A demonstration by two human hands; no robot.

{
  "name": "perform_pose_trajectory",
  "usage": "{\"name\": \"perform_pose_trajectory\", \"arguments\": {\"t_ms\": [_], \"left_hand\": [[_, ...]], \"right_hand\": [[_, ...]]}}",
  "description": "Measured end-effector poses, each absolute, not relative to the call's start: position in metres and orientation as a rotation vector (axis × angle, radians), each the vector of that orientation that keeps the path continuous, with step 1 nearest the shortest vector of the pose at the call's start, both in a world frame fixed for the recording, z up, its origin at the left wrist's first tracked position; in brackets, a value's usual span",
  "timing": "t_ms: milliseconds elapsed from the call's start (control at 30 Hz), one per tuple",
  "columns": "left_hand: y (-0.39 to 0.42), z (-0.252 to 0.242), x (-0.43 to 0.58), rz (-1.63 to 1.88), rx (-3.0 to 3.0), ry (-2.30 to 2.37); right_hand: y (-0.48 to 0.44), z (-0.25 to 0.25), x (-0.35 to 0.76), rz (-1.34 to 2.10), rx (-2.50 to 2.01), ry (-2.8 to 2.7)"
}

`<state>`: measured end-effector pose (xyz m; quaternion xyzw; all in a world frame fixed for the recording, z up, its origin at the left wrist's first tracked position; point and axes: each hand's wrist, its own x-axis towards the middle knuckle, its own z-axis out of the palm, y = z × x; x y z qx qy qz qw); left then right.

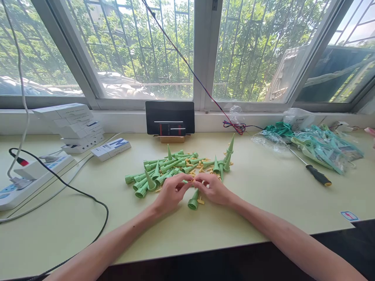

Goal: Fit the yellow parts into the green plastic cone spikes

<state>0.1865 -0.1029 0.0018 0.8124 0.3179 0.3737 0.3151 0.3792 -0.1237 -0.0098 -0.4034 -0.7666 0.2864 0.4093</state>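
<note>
Fingertips of my left hand and my right hand meet at the middle of the table, pinching a small yellow piece between them. Just below the hands, a green cone with a ribbed cap lies on the table, with a yellow T-shaped piece beside it. Behind the hands spreads a pile of green cones, mostly lying down, a few upright. Small yellow pieces are scattered among them. At the pile's right, several cones stand upright close together.
A dark tablet leans by the window. White boxes, a power strip and a black cable are at left. Right: a screwdriver, green bagged items and coiled wires. The table's front edge is near my forearms.
</note>
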Motion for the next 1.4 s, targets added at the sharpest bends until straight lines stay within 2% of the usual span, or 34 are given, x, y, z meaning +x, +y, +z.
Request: {"name": "perform_pose_trajectory", "arguments": {"t_ms": [200,400,1200,1400], "left_hand": [[-0.103,0.0025,0.1857,0.944,2.021,0.783],[-0.099,0.0018,0.1848,0.914,1.863,0.808],[-0.0979,0.0023,0.186,0.959,1.909,0.972],[-0.1023,0.0045,0.1885,0.794,2.205,0.96]], "right_hand": [[-0.1241,-0.0097,0.3799,0.845,-1.004,-1.844],[-0.1238,-0.0097,0.38,0.822,-0.99,-1.837],[-0.1279,-0.0053,0.3801,0.709,-1.099,-1.757],[-0.1309,-0.0009,0.3797,0.691,-1.091,-1.649]]}}
